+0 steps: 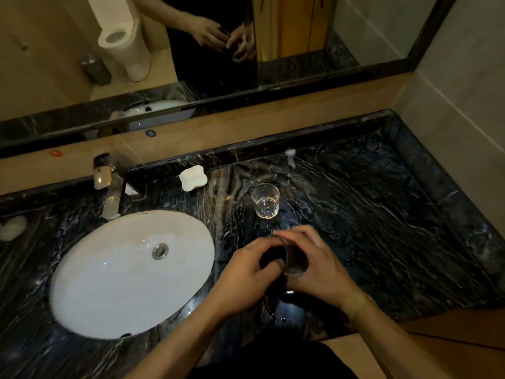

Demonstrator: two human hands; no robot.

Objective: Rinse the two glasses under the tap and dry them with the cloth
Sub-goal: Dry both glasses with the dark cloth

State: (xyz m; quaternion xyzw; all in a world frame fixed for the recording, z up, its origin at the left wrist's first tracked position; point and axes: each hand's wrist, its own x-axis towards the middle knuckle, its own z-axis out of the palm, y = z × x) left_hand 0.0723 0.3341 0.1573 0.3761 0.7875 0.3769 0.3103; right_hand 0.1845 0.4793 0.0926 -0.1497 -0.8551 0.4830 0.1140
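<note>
- Right, the dark veined marble counter [369,214] fills the view, running from the left edge to the corner wall on the right, with wet drops shining near the middle.
- Behind it, the mirror [68,64] reflects both hands, a paper roll and the basin's edge.
- The white oval sink [109,283] sits sunk into the counter on the left, its metal drain plug [160,251] in the middle; a small dark mark near its back rim is too tiny to read.
- The chrome tap [108,184] stands at the back of the sink, spout angled over the basin.
- The left hand [246,280] is curled around a dark cloth [273,259], pushing it into the mouth of the tilted glass.
- The right hand [319,266] grips that held glass [296,262] from the outside, above the counter just right of the sink.
- The second glass [265,201] stands upright on the counter, just beyond the hands and apart from them.
- A white soap dish [192,178] lies near the back ledge, between tap and standing glass.
- No readable writing shows anywhere.
</note>
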